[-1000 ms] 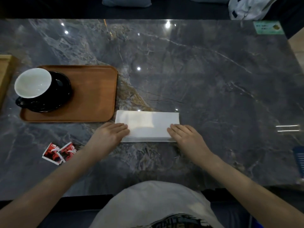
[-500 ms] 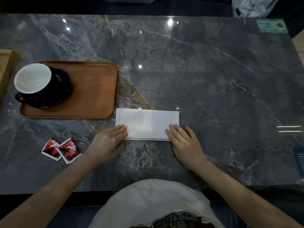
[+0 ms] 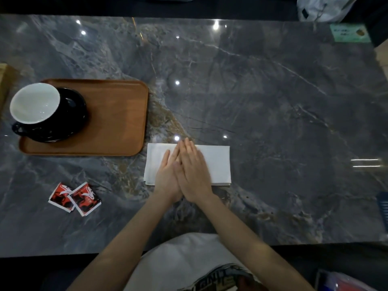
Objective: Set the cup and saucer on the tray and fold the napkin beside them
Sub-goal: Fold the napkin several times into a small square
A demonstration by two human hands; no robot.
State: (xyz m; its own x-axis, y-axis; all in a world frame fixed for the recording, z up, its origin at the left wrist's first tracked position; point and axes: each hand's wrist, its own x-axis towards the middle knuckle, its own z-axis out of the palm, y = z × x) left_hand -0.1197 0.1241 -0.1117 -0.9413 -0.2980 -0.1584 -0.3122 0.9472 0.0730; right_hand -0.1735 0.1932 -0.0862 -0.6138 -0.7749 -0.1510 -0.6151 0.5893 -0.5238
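A café or restaurant table, by the look of it.
Polished marble tabletop [image 3: 273,101], wooden serving tray [image 3: 117,122], sugar sachets [image 3: 75,197], corner table sticker [image 3: 349,33].

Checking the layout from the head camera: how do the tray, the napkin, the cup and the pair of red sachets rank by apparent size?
1. tray: clearly largest.
2. napkin: partly covered by both hands.
3. cup: its apparent size is close to the sachets', and wide-angle distortion at the edge makes this unsure.
4. red sachets, taken together.
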